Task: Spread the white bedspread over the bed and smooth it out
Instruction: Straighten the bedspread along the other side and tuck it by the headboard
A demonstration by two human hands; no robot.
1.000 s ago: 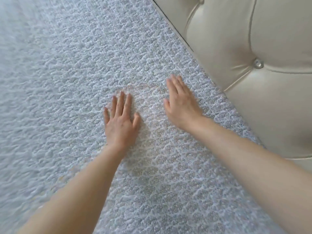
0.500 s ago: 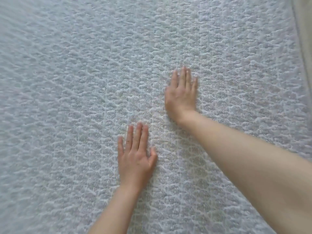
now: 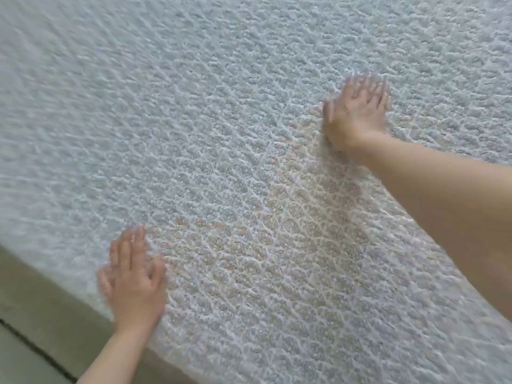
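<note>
The white bedspread point(image 3: 249, 134), with a raised lace-like pattern, lies flat over the bed and fills almost the whole view. My left hand point(image 3: 133, 278) lies flat on it near the bed's edge at the lower left, fingers straight and together. My right hand point(image 3: 357, 112) presses flat on the cloth farther in, at the upper right, fingers stretched out. Both hands are blurred by motion. Neither hand holds any cloth.
The bedspread's edge runs diagonally across the lower left corner. Below it lies a beige floor point(image 3: 30, 328) with a dark joint line. The arm of my right hand crosses the right side of the view.
The hands have slid apart over the cloth, the left toward the bed's edge and the right farther in. The view swung away from the padded headboard, and the floor came into sight.
</note>
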